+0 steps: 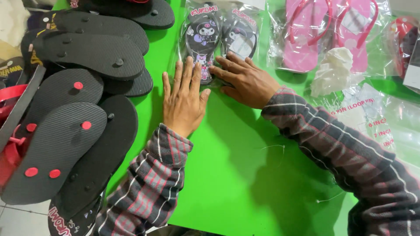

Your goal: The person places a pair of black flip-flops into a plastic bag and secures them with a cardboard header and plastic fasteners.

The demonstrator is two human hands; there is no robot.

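A clear plastic bag [221,35] holding a pair of small black flip-flops with a cartoon print lies on the green table [236,175] at the top centre. My left hand [183,98] lies flat with fingers spread, its fingertips on the bag's near edge. My right hand [245,81] also rests flat, palm down, with its fingers on the bag's lower right corner. Both arms wear plaid sleeves. Neither hand grips anything.
A heap of black flip-flops [70,109] with red plugs, soles up, fills the left side. A bagged pink pair [328,35] lies at the top right beside crumpled white paper [334,72]. Clear plastic packets [372,118] sit on the right.
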